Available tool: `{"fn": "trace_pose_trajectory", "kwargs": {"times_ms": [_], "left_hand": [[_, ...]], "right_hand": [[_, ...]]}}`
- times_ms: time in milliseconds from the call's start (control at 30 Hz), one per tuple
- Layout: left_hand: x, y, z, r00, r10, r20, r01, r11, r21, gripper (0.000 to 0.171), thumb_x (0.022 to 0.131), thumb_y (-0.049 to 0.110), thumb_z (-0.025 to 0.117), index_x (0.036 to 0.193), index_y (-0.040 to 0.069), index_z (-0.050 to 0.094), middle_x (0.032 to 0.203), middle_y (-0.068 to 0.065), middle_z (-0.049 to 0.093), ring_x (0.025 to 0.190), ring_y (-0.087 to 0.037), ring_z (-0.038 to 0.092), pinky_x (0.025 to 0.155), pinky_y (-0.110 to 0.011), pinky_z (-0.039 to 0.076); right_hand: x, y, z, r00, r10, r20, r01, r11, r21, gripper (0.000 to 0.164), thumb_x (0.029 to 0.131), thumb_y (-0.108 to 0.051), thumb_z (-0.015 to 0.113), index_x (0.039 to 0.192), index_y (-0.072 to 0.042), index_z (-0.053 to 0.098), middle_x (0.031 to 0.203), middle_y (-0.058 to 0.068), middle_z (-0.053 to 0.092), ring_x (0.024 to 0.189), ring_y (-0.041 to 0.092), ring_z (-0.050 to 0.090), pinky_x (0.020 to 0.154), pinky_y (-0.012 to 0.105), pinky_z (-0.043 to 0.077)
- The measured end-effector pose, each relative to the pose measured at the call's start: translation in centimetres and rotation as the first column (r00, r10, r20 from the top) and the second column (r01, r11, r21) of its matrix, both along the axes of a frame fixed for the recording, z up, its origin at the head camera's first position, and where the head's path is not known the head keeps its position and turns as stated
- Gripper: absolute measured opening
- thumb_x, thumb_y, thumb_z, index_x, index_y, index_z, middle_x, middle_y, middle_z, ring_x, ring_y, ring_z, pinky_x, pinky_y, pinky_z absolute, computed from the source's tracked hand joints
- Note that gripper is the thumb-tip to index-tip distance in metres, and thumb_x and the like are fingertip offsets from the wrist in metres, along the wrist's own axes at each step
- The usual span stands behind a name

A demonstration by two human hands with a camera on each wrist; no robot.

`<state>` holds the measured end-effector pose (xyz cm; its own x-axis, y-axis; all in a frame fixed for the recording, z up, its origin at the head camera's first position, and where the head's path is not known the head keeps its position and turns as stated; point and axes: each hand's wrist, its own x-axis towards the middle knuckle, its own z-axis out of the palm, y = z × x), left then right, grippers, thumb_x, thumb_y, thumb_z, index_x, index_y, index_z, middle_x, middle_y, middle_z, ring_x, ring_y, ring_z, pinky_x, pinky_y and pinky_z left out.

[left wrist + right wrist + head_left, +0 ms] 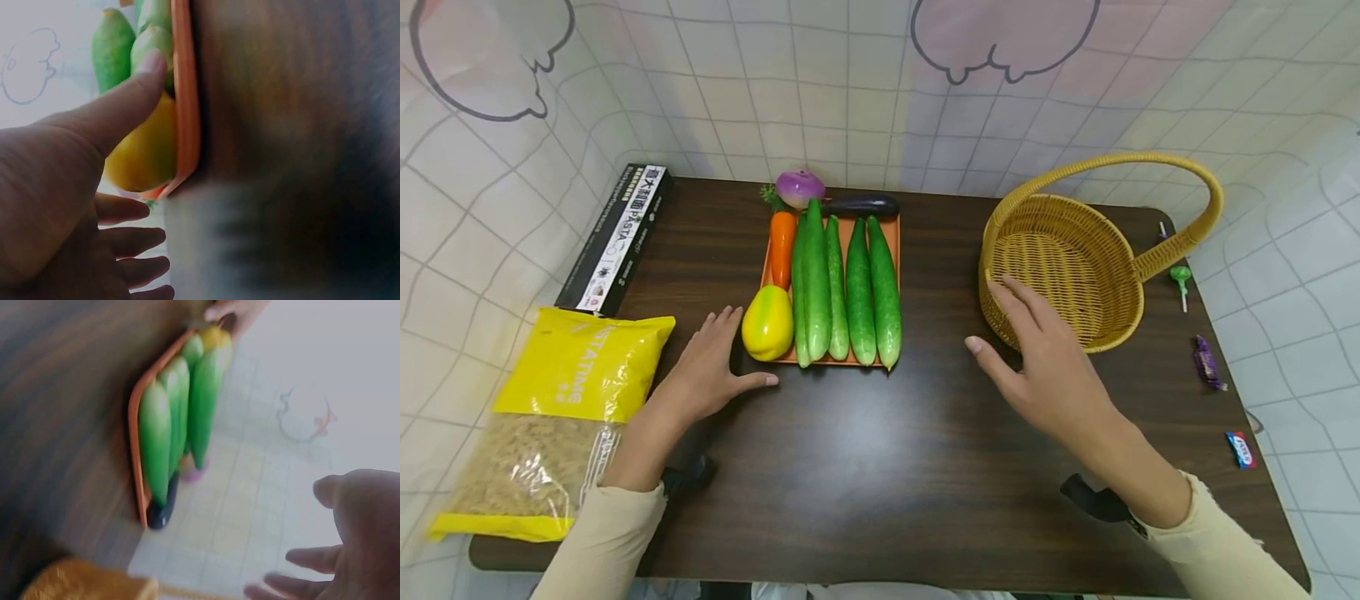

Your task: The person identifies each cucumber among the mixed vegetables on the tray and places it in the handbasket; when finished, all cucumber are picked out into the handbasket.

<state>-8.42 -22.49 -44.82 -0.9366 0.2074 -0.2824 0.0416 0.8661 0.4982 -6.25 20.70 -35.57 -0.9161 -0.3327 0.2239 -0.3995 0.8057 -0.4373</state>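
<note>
On the far left of the table (865, 467) a long black box (613, 237) lies slanted, and nearer to me sits a plump yellow bag (591, 367) with a clear lower half. The left grip (700, 375) is just right of that bag, over the wood, fingers and thumb stretched apart with nothing held. Right beside it is the yellow fruit (767, 323), at the near left corner of the orange tray (186, 94): the fingers lie to its left, the thumb by its near side, and I cannot tell whether skin meets it. Beyond the fruit the carrot (782, 250) points away toward the far side, with the purple onion (800, 188) at the far left corner. Five cucumbers (817, 283) run side by side, long axes near to far, while the eggplant (861, 205) lies left to right across the far end. The whole trayful is between the two hands, but the left is plainly nearer, with the fruit closest to it. Well to the right, the right grip (1048, 367) is spread and holds nothing; its fingers cross the near left rim of the wicker basket (1067, 250) from above, touching or not I cannot say. Along the right edge lie a green lollipop (1181, 275), a purple sweet (1207, 363) and a small packet (1241, 450).
</note>
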Motion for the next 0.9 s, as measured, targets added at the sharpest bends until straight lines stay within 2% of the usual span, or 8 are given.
{"fn": "trace_pose_trajectory", "kwargs": {"times_ms": [100,200,300,467,633,767,833,900], "left_hand": [[0.2,0.1,-0.8,1.000,0.017,-0.006,-0.017,1.000,0.024,0.113,0.084,0.056,0.076,0.158,-0.002,0.012,0.161,-0.030,0.010,0.148,-0.046,0.005,0.116,-0.062,0.008],[0.3,0.1,-1.7,0.999,0.042,-0.018,-0.041,0.997,0.059,0.106,0.087,0.052,0.074,0.158,-0.001,0.016,0.161,-0.029,0.013,0.149,-0.044,0.005,0.117,-0.060,0.008],[0.2,0.3,-2.2,0.997,0.066,-0.026,-0.063,0.993,0.098,0.100,0.090,0.048,0.072,0.158,0.000,0.018,0.162,-0.027,0.014,0.149,-0.042,0.005,0.118,-0.058,0.008],[0.2,0.2,-2.7,0.995,0.102,-0.023,-0.098,0.987,0.128,0.095,0.091,0.043,0.073,0.158,0.000,0.021,0.163,-0.024,0.015,0.150,-0.038,0.005,0.118,-0.058,0.008],[0.0,0.1,-3.0,0.993,0.115,-0.034,-0.109,0.984,0.143,0.094,0.091,0.044,0.074,0.158,0.002,0.024,0.162,-0.023,0.019,0.150,-0.038,0.007,0.116,-0.061,0.010],[0.0,-0.1,-3.0,0.993,0.112,-0.034,-0.106,0.982,0.156,0.093,0.091,0.044,0.073,0.158,0.002,0.024,0.161,-0.023,0.020,0.150,-0.038,0.007,0.116,-0.063,0.010],[0.0,-0.1,-3.0,0.994,0.107,-0.034,-0.100,0.982,0.160,0.092,0.091,0.043,0.073,0.157,0.001,0.025,0.161,-0.023,0.020,0.150,-0.038,0.007,0.116,-0.063,0.009],[-0.1,-0.1,-3.0,0.994,0.100,-0.034,-0.093,0.982,0.165,0.091,0.092,0.042,0.073,0.157,0.000,0.025,0.161,-0.024,0.019,0.150,-0.038,0.006,0.115,-0.064,0.009]], "right_hand": [[0.0,-1.5,-0.8,0.997,0.033,0.071,-0.032,0.999,-0.018,0.069,0.098,-0.055,0.056,0.155,-0.018,0.039,0.149,0.007,0.043,0.134,0.027,0.043,0.105,0.054,0.040],[-0.7,-2.9,-2.1,0.984,0.052,0.171,-0.045,0.998,-0.045,0.072,0.098,-0.059,0.052,0.155,-0.018,0.036,0.139,0.006,0.049,0.123,0.023,0.050,0.098,0.049,0.046],[-1.9,-4.1,-3.8,0.963,0.068,0.262,-0.048,0.996,-0.081,0.077,0.098,-0.060,0.051,0.158,-0.017,0.030,0.130,0.008,0.052,0.110,0.024,0.054,0.087,0.045,0.050],[-4.3,-5.8,-6.5,0.922,0.110,0.370,-0.060,0.988,-0.145,0.080,0.100,-0.055,0.052,0.160,-0.011,0.021,0.123,0.012,0.054,0.102,0.024,0.058,0.081,0.040,0.051],[-6.1,-7.3,-8.4,0.887,0.106,0.450,-0.048,0.989,-0.139,0.085,0.100,-0.053,0.052,0.161,-0.008,0.013,0.128,0.015,0.051,0.101,0.024,0.057,0.083,0.042,0.050],[-7.1,-8.5,-9.2,0.880,0.087,0.468,-0.038,0.993,-0.113,0.089,0.100,-0.054,0.052,0.161,-0.009,0.007,0.140,0.022,0.041,0.109,0.030,0.055,0.089,0.047,0.049],[-7.5,-9.2,-9.3,0.882,0.073,0.466,-0.027,0.994,-0.103,0.089,0.100,-0.055,0.052,0.162,-0.010,0.007,0.143,0.024,0.036,0.103,0.031,0.057,0.084,0.046,0.051],[-7.9,-9.7,-9.4,0.882,0.060,0.468,-0.018,0.995,-0.094,0.088,0.100,-0.055,0.051,0.162,-0.012,0.006,0.138,0.023,0.036,0.085,0.029,0.058,0.071,0.042,0.051]]}}
